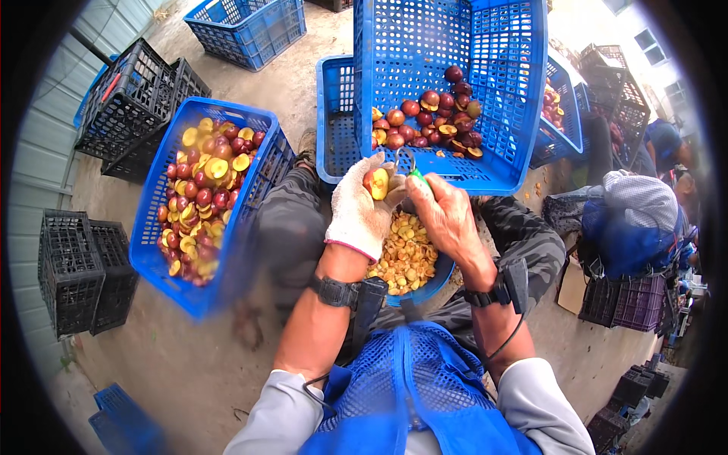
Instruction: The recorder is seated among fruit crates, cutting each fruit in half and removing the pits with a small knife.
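My left hand (359, 210), in a pale work glove, holds a red-skinned plum (376, 183) with yellow cut flesh facing up. Bare, my right hand (446, 213) grips the green handle (420, 176) of a small tool ending in a metal ring (405, 159). The ring sits beside the gloved fingertips, just off the fruit. Below both hands, between my knees, a blue basin (442, 278) holds many yellow fruit pieces (406, 256). In front of me a blue plastic crate (506, 165) tilts towards me, with whole and cut plums (426, 119) gathered at its lower side.
A blue crate (139, 239) of cut plums stands to my left. Black crates (71, 273) line the metal wall, and another blue crate (250, 34) stands farther off. Under the tilted crate is a second blue crate (335, 119). At right, a person (631, 222) sits near a purple crate (640, 301).
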A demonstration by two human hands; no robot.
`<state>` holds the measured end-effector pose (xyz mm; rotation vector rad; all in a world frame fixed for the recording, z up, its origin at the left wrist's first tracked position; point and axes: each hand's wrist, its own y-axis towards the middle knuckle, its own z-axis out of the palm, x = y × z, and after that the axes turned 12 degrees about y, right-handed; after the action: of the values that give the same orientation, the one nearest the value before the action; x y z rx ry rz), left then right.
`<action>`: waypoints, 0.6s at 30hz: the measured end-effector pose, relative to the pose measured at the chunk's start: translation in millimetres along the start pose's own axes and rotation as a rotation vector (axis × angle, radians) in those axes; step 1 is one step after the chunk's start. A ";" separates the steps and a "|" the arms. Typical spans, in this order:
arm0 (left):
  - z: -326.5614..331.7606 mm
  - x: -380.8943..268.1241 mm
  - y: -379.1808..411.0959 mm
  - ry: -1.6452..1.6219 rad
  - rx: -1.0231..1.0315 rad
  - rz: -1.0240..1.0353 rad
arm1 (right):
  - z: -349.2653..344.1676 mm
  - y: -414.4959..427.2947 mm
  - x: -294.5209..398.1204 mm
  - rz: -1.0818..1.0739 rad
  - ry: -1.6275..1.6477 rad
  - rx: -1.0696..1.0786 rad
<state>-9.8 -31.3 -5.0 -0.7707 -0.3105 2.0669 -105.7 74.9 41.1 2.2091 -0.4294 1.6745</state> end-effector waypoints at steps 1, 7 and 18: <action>2.4 -1.7 1.1 -0.078 0.032 -0.019 | -0.6 -9.9 1.7 -0.004 -0.074 0.043; 3.6 -9.3 -11.9 0.023 0.098 0.026 | 20.1 -19.2 -9.9 -0.147 -0.303 0.139; 6.5 -12.8 -31.3 0.092 0.128 -0.016 | 31.5 -31.7 -7.8 0.022 -0.057 0.213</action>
<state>12.0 -23.2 20.4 -0.7797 -0.1313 2.0084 -66.9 89.9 23.1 2.4162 -0.3022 1.7447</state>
